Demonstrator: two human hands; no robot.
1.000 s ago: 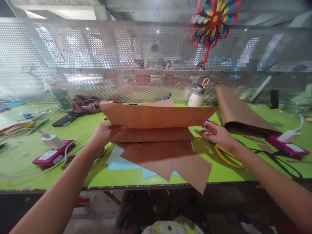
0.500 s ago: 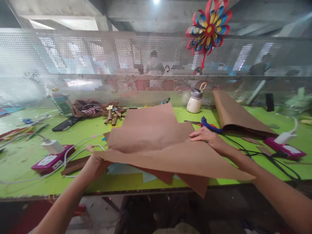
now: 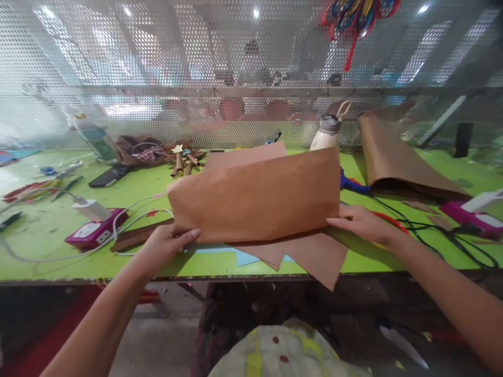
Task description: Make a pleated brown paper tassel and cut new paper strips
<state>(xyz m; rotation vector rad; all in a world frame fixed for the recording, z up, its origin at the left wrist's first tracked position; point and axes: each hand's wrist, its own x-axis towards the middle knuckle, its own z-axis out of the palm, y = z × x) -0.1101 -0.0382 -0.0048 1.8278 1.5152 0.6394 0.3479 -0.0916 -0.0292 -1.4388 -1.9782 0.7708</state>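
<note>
A sheet of brown paper [image 3: 255, 199] stands tilted up off the table, held between my two hands. My left hand [image 3: 167, 243] pinches its lower left corner, thumb in front and fingers behind. At the lower right corner, my right hand [image 3: 349, 220] grips the edge with thumb and fingers. Behind this sheet, more brown paper [image 3: 247, 155] lies flat. Under its lower edge, other brown pieces [image 3: 314, 256] and light blue paper [image 3: 245, 257] stick out toward the table's front edge.
On the green table [image 3: 39, 262] are a purple power strip [image 3: 94, 228] with cables, a phone [image 3: 108, 175], small rolled brown paper pieces [image 3: 183, 159], a white bottle [image 3: 325, 133], a blue-handled tool [image 3: 353, 183], a large folded brown sheet [image 3: 401, 157] and another purple strip [image 3: 471, 217]. A perforated metal screen [image 3: 176, 68] stands behind.
The brown paper sheet, lying low and slanting to the right before, is now lifted upright as a long rectangle. My right hand has moved to its lower right corner. The view has tipped downward.
</note>
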